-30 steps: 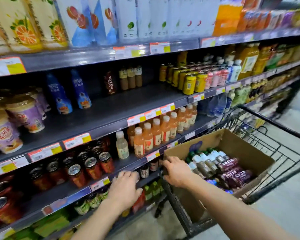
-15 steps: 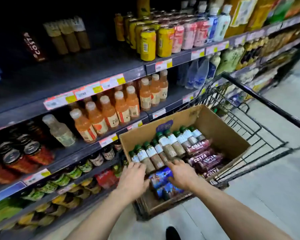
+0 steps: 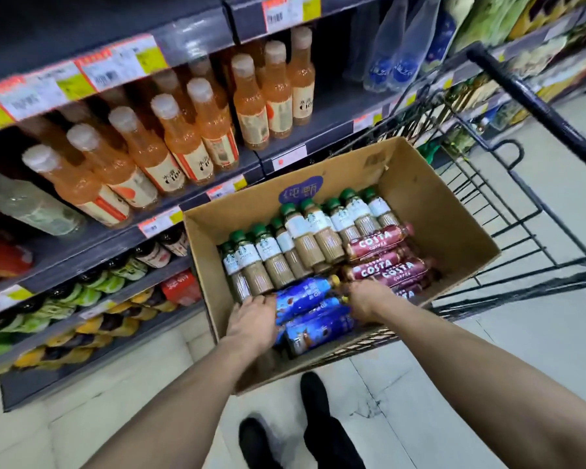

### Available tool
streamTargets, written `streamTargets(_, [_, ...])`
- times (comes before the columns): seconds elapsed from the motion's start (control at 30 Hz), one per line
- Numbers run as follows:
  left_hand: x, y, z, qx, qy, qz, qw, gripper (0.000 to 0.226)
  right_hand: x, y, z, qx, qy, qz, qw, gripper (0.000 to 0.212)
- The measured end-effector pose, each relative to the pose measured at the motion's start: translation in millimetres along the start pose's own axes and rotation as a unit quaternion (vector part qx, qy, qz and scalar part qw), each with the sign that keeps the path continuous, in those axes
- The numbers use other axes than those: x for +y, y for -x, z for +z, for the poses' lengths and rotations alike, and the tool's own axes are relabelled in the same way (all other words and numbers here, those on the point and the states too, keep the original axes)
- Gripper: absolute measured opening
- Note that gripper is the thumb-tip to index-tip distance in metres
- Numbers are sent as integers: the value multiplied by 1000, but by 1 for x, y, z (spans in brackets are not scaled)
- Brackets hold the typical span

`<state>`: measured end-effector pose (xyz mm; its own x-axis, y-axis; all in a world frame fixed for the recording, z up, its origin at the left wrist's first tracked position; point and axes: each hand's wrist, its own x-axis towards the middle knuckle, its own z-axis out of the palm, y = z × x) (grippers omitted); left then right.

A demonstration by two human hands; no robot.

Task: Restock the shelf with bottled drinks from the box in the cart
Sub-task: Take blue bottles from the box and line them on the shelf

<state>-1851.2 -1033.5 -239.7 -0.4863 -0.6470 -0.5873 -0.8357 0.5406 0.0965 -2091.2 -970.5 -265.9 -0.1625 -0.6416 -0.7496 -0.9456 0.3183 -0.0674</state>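
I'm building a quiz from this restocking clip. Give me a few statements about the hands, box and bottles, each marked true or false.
1. The left hand and right hand are both inside the brown cardboard box. True.
2. The box sits on the floor. False: it sits in the black wire cart.
3. The blue-wrapped bottles lie nearest the hands. True.
4. The maroon Costa bottles are on the shelf. False: they lie in the box, beside the green-capped coffee bottles.
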Motion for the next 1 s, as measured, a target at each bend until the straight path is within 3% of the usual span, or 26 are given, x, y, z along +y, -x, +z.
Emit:
streamTargets(0.1, [-2,-19,8,4,21,-20,1000,48,9,-21,11,-41,16,7,999,37])
streamTargets(0.23, [2,-42,17,4,41,-23,999,44,16,-43,20,-97,41,6,994,45])
streamTargets(0.47, [11,-54,38,-18,51,-43,998,62,15,-61,26,-155,81,7,985,40])
streamTargets(0.67, [5,-49,39,-8,73,-47,996,66,14,-46,8,-148,84,-5,985,46])
streamTargets(0.77, [-2,-35,40,-2,84,-58,995,70,23,-26,-15,-147,7,-2,989,52])
streamTargets(0.87, [-8,-19,32,8,122,-67,990,64,32,-2,-27,-112,-145,-11,983,48])
streamTargets(1.0, [-5,-1,9,40,178,-58,981,49,29,24,-28,-44,-288,-47,956,32])
